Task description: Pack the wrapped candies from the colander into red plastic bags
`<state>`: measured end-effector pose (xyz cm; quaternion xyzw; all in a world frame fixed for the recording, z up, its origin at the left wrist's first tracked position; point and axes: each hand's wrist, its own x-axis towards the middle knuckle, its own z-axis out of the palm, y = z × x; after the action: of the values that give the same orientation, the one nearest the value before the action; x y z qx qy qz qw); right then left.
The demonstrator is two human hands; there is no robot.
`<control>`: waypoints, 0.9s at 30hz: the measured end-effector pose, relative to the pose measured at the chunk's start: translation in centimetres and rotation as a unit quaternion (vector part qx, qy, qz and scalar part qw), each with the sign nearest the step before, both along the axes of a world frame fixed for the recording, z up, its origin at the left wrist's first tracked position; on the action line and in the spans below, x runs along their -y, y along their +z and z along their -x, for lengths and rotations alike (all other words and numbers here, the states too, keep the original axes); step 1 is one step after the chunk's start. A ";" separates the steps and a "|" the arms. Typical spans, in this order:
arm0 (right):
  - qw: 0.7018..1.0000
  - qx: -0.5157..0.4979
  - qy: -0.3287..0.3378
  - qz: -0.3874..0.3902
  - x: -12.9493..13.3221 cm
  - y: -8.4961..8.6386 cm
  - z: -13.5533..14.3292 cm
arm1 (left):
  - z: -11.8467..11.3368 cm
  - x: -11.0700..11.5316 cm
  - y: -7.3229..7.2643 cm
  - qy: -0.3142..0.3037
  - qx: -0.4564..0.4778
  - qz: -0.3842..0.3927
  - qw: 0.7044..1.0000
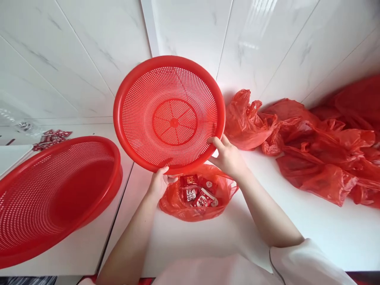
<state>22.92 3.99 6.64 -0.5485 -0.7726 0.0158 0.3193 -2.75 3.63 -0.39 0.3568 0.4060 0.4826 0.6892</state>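
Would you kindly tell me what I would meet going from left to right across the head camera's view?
Red basket on the table → raised red basket → right hand → heap of red plastic bags.

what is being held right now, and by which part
The right-hand red mesh basket, held by its rim: left grip at the bottom edge as pictured, right grip at the lower right.

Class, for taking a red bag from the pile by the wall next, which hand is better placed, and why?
Probably the right hand: it is nearer the piled bags, though it grips the raised basket. The left hand grips it too, farther away.
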 end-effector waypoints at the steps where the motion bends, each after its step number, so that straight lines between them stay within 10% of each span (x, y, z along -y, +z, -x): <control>1: 1.000 -0.017 -0.002 -0.005 -0.1 -0.1 0.0 | 0.1 0.1 0.0 -0.024 -0.027 -0.028 0.999; 7: 0.987 -0.153 0.039 0.024 -0.8 -1.6 1.0 | 1.0 0.6 0.7 -0.081 -0.205 -0.227 0.949; 17: 0.950 -0.270 0.090 0.128 -1.7 -5.1 3.2 | 0.5 0.7 1.5 -0.076 -0.361 -0.254 0.894; 24: 0.963 -0.201 0.138 0.116 0.3 -2.2 2.9 | -0.4 1.1 2.6 -0.010 -0.479 -0.349 0.806; 27: 0.964 -0.186 0.161 0.101 2.3 0.0 2.3 | -1.5 2.6 3.9 -0.079 -0.501 -0.375 0.776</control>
<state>20.61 1.70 6.63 -0.4334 -0.7724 0.2466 0.3934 -1.24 1.06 3.49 0.8089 0.4513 0.2940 0.2356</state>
